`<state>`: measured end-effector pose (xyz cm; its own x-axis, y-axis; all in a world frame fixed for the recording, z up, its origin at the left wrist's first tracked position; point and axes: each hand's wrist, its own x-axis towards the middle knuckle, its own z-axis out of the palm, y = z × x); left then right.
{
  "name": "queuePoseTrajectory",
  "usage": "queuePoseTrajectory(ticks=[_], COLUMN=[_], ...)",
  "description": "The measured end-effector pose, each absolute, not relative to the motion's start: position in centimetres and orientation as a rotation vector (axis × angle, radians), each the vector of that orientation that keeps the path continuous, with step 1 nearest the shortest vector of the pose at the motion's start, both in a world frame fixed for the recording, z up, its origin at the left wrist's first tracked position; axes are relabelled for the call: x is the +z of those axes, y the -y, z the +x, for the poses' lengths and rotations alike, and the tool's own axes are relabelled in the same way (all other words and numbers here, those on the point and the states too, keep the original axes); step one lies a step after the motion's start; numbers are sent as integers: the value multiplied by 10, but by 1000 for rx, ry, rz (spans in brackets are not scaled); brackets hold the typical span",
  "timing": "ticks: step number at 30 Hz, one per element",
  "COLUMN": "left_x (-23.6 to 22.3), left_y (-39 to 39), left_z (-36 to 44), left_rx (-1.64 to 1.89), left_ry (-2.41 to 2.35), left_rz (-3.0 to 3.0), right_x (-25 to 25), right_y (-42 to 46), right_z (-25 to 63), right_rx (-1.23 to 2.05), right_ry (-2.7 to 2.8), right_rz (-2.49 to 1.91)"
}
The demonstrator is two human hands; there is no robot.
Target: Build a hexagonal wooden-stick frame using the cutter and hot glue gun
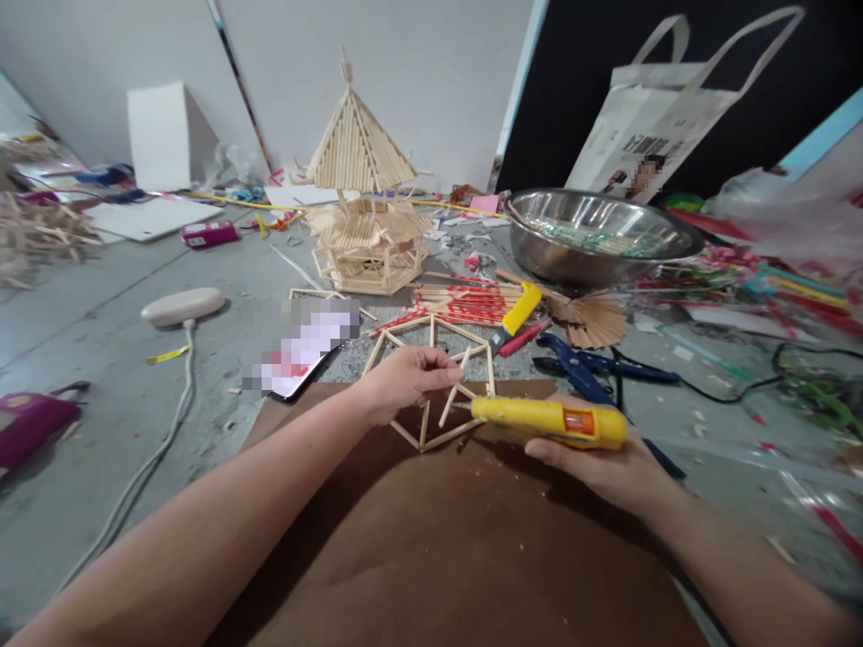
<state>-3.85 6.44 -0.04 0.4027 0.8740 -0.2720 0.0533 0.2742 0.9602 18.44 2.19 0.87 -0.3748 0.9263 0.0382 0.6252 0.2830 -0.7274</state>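
Observation:
My left hand (411, 382) pinches a short wooden stick (446, 406) between thumb and fingertips, over a many-sided frame of thin sticks (431, 332) with spokes. That frame lies partly on a brown sheet (431, 548), and my left hand and wrist hide some of it. In my right hand (586, 463) is a yellow glue gun (539, 420), held level. Its thin nozzle points left, close to the stick in my left fingers; whether they touch I cannot tell. Most fingers of my right hand are hidden behind the gun.
Behind the frame stands a stick pavilion (368, 198). A phone (316, 346) lies to the left, red-marked sticks (465, 303), a yellow-handled knife (519, 314) and a blue-handled cutter (573, 359) to the right. Further back are a steel bowl (600, 256) and a tote bag (647, 126).

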Motion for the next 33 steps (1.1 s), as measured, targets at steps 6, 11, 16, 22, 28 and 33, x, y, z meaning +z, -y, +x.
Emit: queuePoseTrajectory(ticks=[6, 11, 16, 22, 28, 33], left_x=[0, -1, -2, -1, -2, -1], left_y=[-64, -64, -63, -63, -64, -63], left_z=[-38, -39, -38, -38, -39, -40], left_rx=[692, 692, 690, 686, 676, 667], left_ry=[-1004, -990, -993, -1005, -1004, -983], left_rz=[1148, 1141, 1149, 1151, 1159, 1167], right_x=[8, 4, 8, 15, 10, 7], right_y=[-23, -24, -23, -22, -24, -25], right_z=[186, 190, 188, 183, 187, 189], right_rx=[839, 819, 877, 867, 807, 764], right_ry=[2120, 2104, 2165, 2212, 2126, 2007], right_rz=[-1379, -1374, -1361, -1349, -1381, -1387])
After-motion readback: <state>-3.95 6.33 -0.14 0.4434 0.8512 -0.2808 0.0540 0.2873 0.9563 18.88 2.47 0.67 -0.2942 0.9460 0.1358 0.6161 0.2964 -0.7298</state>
